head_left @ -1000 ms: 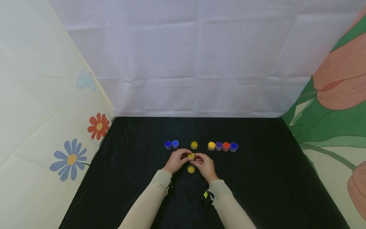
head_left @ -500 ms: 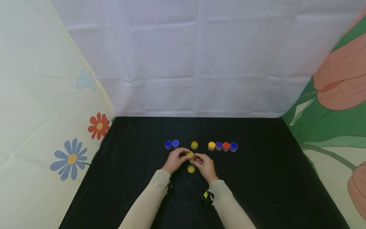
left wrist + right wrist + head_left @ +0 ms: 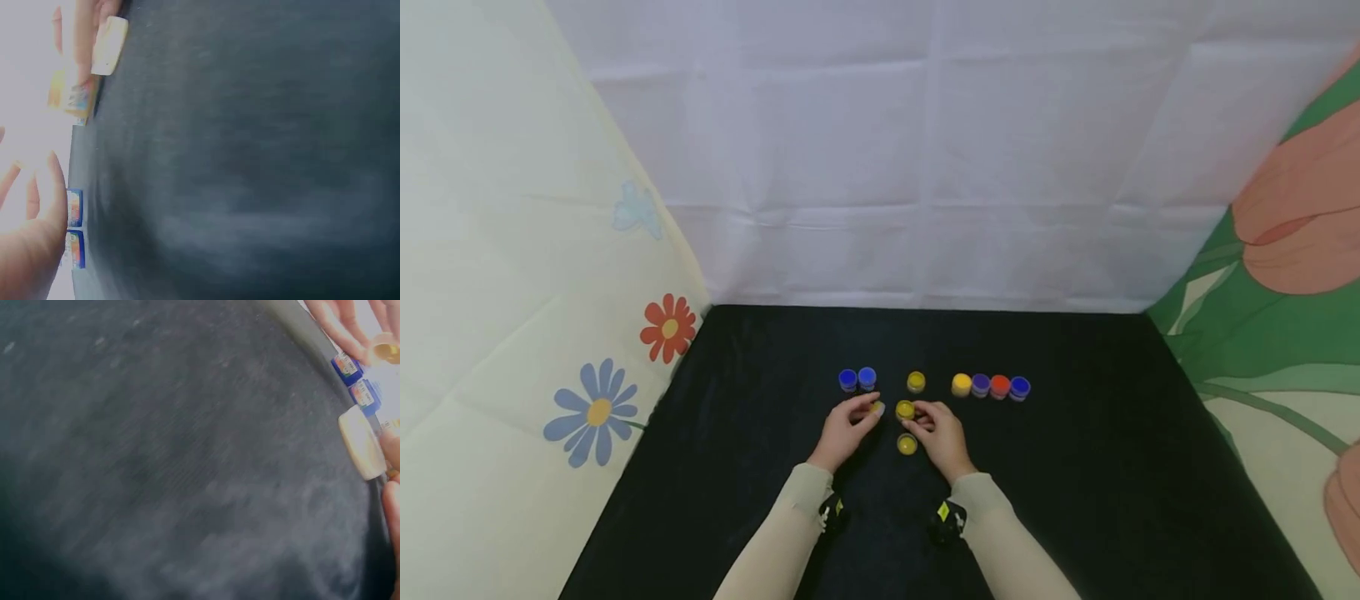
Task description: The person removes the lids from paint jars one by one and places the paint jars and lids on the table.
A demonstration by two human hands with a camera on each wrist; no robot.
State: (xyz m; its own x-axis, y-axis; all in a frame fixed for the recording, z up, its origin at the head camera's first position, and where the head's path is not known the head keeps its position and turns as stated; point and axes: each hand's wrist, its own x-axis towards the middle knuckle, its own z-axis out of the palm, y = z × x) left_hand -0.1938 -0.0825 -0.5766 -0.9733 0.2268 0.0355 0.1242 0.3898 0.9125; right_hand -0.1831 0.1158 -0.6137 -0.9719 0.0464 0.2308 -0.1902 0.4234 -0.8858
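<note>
Ideally, the right hand [image 3: 942,435] steadies the small yellow pot [image 3: 906,410] upright, so nothing slops out; its thumb and fingers are curled against the pot's side, the gap only as wide as the pot, which is at or just above the table [image 3: 1075,467], between the two hands. The left hand [image 3: 844,432] has its fingers nearly together, pinching a yellow piece [image 3: 877,407] that looks like a lid. It is best held level and lowered gently, clear of the blue pots [image 3: 847,378] just beyond. A round yellow piece [image 3: 907,445] lies near the right hand, where a careless wrist could nudge it.
</note>
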